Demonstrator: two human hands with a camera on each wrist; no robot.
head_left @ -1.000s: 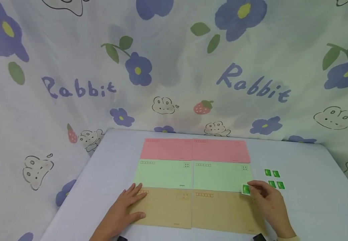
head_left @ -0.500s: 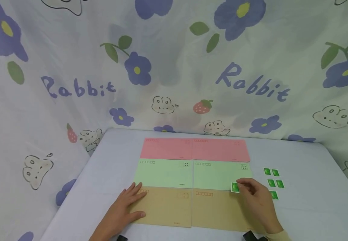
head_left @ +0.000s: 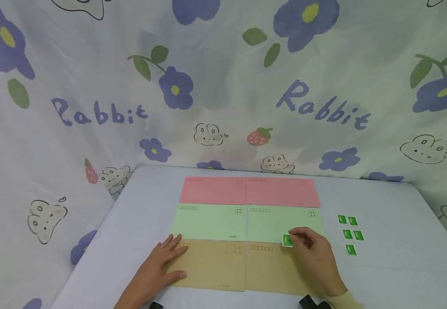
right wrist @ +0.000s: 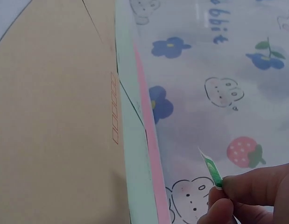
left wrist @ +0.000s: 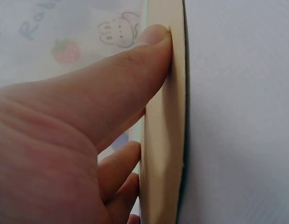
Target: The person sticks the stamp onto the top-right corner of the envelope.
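Observation:
My right hand (head_left: 316, 259) pinches a small green stamp (head_left: 287, 240) with a white border between thumb and fingers. In the head view it overlaps the seam between the right green envelope (head_left: 277, 221) and the right brown envelope (head_left: 266, 272). The right wrist view shows the stamp (right wrist: 213, 171) nearly edge-on, its free corner sticking out past the fingertips. My left hand (head_left: 155, 268) rests with fingers spread on the left edge of the left brown envelope (head_left: 211, 266). Seen from the left wrist, the thumb (left wrist: 139, 60) lies across the brown paper.
Two pink envelopes (head_left: 211, 191) form the back row, and a left green envelope (head_left: 208, 221) lies in the middle row. Several more green stamps (head_left: 347, 234) lie on the white table right of the envelopes. A patterned curtain (head_left: 223, 86) hangs behind.
My right hand has moved left with the stamp, from the right edge of the envelopes toward their middle, uncovering a stamp on the table. My left hand has stayed in place.

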